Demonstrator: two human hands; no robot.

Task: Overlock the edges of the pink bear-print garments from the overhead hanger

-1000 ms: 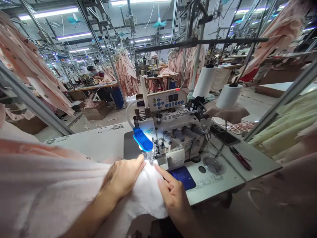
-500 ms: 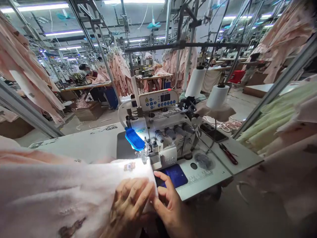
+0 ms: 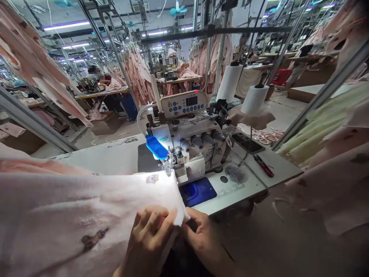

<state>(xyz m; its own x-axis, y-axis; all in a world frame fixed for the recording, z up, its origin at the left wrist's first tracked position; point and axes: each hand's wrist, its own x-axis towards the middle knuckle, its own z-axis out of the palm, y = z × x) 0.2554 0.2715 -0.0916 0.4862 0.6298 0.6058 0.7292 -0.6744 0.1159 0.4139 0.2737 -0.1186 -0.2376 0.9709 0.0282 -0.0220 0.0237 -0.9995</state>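
A pale pink fleece fabric piece [image 3: 115, 200] with small bear prints spreads over the left of the sewing table, its far corner under the presser foot of an overlock sewing machine [image 3: 196, 154]. My left hand [image 3: 152, 231] lies on top of the fabric near its right edge, thumb and fingers closed on it. Just to the right, my right hand [image 3: 200, 234] pinches the fabric's edge between thumb and forefinger. Both hands are in front of the table's near edge. A lamp lights the cloth by the needle, below a blue guard [image 3: 156, 147].
Red-handled thread snips [image 3: 263, 165] and a phone [image 3: 248, 142] lie on the table's right. Two white thread cones [image 3: 229, 82] stand behind the machine. Pink garments [image 3: 43, 65] hang at left, green and pink cloth [image 3: 340, 123] at right. A co-worker [image 3: 99, 75] sits farther back.
My right hand has moved down along the edge, and its fingers have closed on the fabric. The left hand has shifted slightly, and the view has tilted downward.
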